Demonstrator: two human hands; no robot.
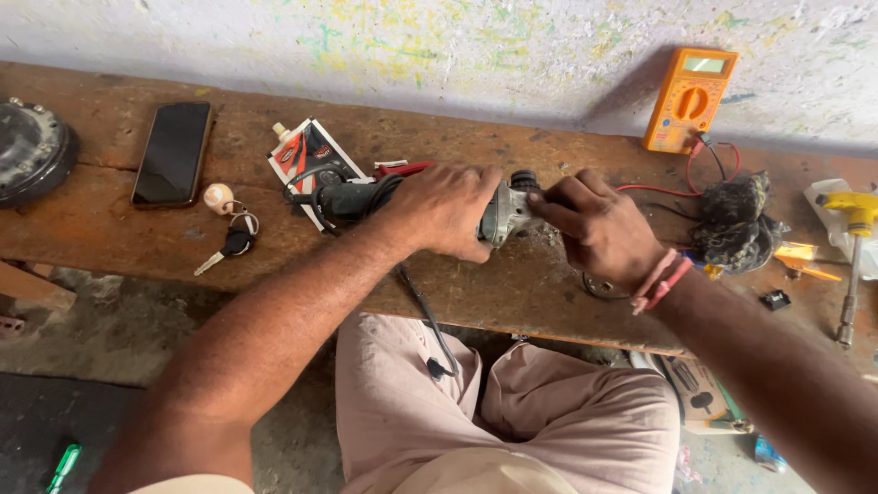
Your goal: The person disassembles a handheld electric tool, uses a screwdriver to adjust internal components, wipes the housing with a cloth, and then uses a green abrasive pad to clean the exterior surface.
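Note:
A dark green and grey angle grinder (pixel 352 197) lies on its side on a worn wooden bench (pixel 119 233). My left hand (pixel 448 215) is wrapped around the grinder's body near the metal gear head (pixel 505 217). My right hand (pixel 599 229) pinches the black spindle part (pixel 524 179) at the head with thumb and fingers. Pink bands sit on my right wrist. The grinder's black cord (pixel 430 320) drops off the bench front over my lap.
On the bench lie a black phone (pixel 172 152), a key with a round fob (pixel 229 229), a small tube and packet (pixel 306 151), a round dark metal part (pixel 32 151), an orange multimeter (pixel 688 99) with red and black leads, a dark rag (pixel 736 224) and a yellow-handled screwdriver (pixel 852 261).

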